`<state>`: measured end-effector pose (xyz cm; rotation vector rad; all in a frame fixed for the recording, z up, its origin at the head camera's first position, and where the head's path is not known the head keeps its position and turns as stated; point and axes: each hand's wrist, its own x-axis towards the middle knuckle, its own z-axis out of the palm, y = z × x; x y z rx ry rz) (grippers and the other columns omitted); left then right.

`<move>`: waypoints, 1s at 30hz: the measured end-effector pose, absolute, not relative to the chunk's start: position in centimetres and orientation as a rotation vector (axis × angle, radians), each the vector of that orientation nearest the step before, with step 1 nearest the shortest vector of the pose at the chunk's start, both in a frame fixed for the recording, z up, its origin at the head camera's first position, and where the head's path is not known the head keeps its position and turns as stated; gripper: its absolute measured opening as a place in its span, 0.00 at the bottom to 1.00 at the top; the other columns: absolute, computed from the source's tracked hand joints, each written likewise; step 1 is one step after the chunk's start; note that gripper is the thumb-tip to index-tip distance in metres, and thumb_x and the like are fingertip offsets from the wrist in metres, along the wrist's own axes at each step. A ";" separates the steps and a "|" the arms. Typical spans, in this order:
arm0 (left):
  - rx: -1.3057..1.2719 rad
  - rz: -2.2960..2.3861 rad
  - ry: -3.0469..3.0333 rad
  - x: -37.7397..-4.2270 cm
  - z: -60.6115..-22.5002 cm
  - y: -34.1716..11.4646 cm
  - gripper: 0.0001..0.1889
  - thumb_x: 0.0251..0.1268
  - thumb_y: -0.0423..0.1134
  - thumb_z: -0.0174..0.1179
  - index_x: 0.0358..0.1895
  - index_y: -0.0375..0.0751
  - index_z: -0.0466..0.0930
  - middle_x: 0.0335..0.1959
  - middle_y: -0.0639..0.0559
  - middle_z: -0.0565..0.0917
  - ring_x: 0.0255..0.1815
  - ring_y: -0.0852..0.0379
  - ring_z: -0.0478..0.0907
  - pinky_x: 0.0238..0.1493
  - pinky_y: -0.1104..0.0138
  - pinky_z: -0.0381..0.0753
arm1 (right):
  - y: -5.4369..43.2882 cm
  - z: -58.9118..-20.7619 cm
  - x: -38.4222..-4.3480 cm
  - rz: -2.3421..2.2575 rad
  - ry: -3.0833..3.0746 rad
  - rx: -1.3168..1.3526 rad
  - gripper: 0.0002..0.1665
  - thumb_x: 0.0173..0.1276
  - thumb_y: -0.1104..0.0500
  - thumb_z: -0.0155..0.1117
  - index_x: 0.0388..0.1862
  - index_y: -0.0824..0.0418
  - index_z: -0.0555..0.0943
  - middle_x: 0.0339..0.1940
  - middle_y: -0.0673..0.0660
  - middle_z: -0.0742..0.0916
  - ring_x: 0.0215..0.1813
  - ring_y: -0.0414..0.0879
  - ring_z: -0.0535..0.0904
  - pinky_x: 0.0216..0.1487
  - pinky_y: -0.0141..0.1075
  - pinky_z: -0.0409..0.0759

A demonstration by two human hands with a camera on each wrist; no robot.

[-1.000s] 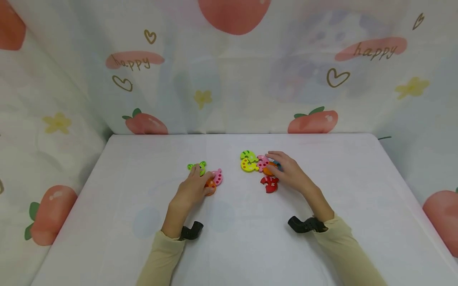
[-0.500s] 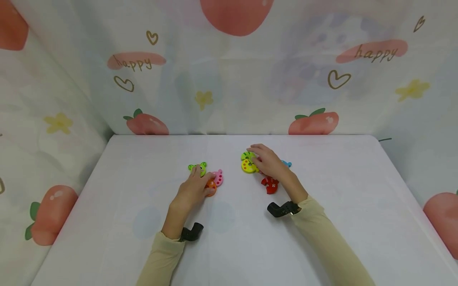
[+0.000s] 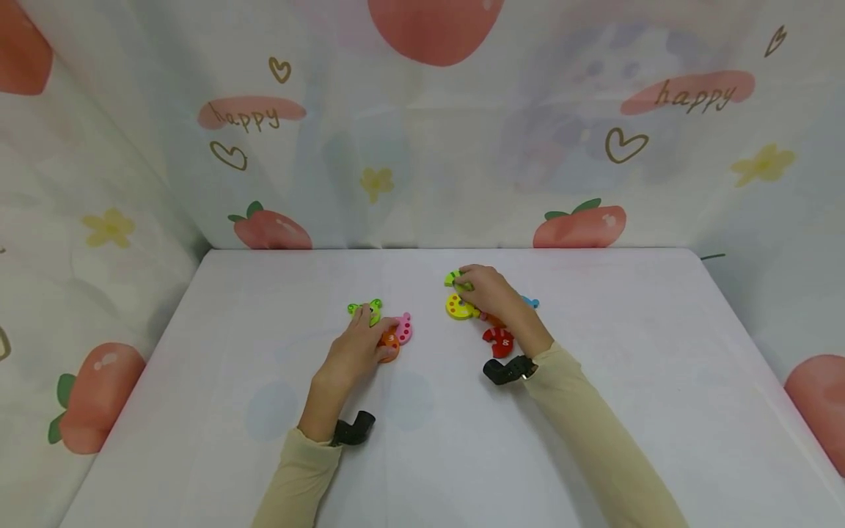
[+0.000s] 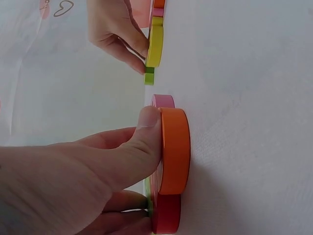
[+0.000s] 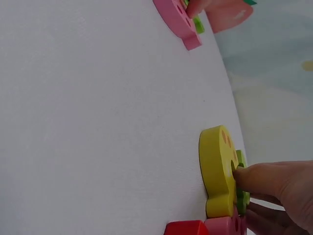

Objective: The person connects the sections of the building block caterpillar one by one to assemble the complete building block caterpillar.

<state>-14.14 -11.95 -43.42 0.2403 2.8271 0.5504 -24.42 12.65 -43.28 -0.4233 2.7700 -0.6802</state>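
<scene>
Right grip [image 3: 491, 292]: pinched on green striped piece [image 3: 452, 279], just behind yellow spotted piece [image 3: 457, 306]
Left grip [image 3: 353, 345]: fingers relaxed, thumb touching orange piece [image 3: 390, 345] beside pink piece [image 3: 404, 328]
Progress (judged): two clusters partly grouped on surface [image 3: 422, 440]; green striped piece and red piece [image 3: 499, 342] seem unplaced
Appearance: thick, curved, glossy; green one dark-striped

White table [image 3: 660, 330] with a couple of faint bluish round patches [image 3: 272, 409], and a pale curtain [image 3: 436, 172] behind it that's got peachy-red fruit [image 3: 579, 227], yellow flowers [image 3: 763, 163], doodly gold hearts [image 3: 626, 144] and "happy" [image 3: 700, 94] scrawled over pink smudges [image 3: 252, 112].
</scene>
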 end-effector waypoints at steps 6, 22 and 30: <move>0.261 0.551 2.830 -14.4 -43.5 -12.2 0.30 0.63 0.47 0.62 0.69 0.58 0.68 0.77 0.35 0.53 0.79 0.40 0.49 0.64 0.40 0.70 | 12.0 -43.2 -24.7 -0.619 2.808 -0.374 0.20 0.69 0.60 0.63 0.58 0.64 0.80 0.68 0.61 0.77 0.68 0.59 0.72 0.65 0.46 0.76; 0.246 0.566 2.817 -14.3 -43.6 -12.2 0.30 0.63 0.48 0.62 0.70 0.59 0.67 0.78 0.35 0.51 0.79 0.39 0.49 0.65 0.40 0.69 | 12.1 -43.6 -24.5 -0.642 2.815 -0.347 0.19 0.68 0.61 0.64 0.56 0.65 0.80 0.60 0.63 0.82 0.50 0.54 0.76 0.56 0.43 0.80; 0.249 0.580 2.823 -14.3 -43.5 -12.4 0.30 0.63 0.47 0.62 0.70 0.59 0.67 0.78 0.36 0.52 0.79 0.40 0.50 0.65 0.40 0.70 | 12.2 -43.6 -24.7 -0.683 2.799 -0.340 0.20 0.68 0.60 0.64 0.57 0.64 0.80 0.64 0.62 0.80 0.54 0.55 0.75 0.60 0.45 0.79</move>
